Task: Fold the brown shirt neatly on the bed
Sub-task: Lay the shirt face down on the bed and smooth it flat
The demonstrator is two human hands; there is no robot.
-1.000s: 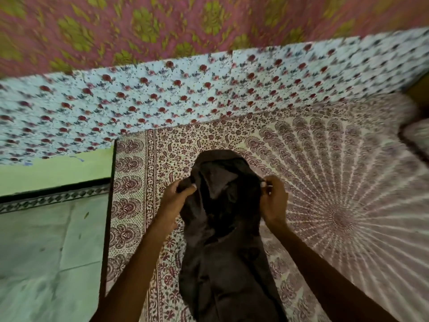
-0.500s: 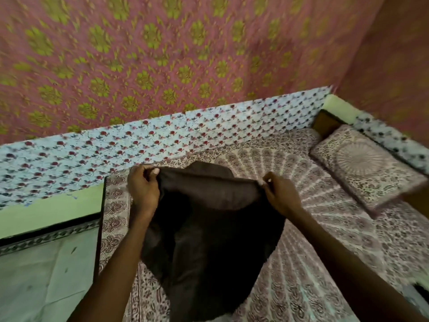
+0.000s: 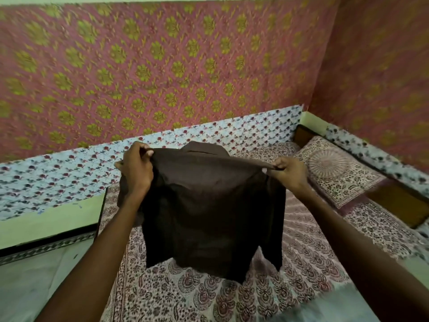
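Observation:
The brown shirt (image 3: 211, 210) hangs in the air above the bed (image 3: 301, 256), stretched flat between my two hands, its collar at the top and its hem loose over the patterned bedsheet. My left hand (image 3: 137, 169) pinches the shirt's left shoulder. At the right shoulder, my right hand (image 3: 289, 171) grips the cloth and pulls it taut. Both arms reach forward from the bottom of the view. The bed under the shirt is hidden by the hanging cloth.
A patterned pillow (image 3: 336, 170) lies at the far right of the bed by a dark wooden headboard (image 3: 399, 203). A floral cloth (image 3: 58, 173) lines the wall behind the bed. The tiled floor (image 3: 34, 275) lies left of the bed's edge.
The shirt has been lifted off the bedsheet and spread out wide between my hands, which moved up and apart. The view has tilted upward toward the wall.

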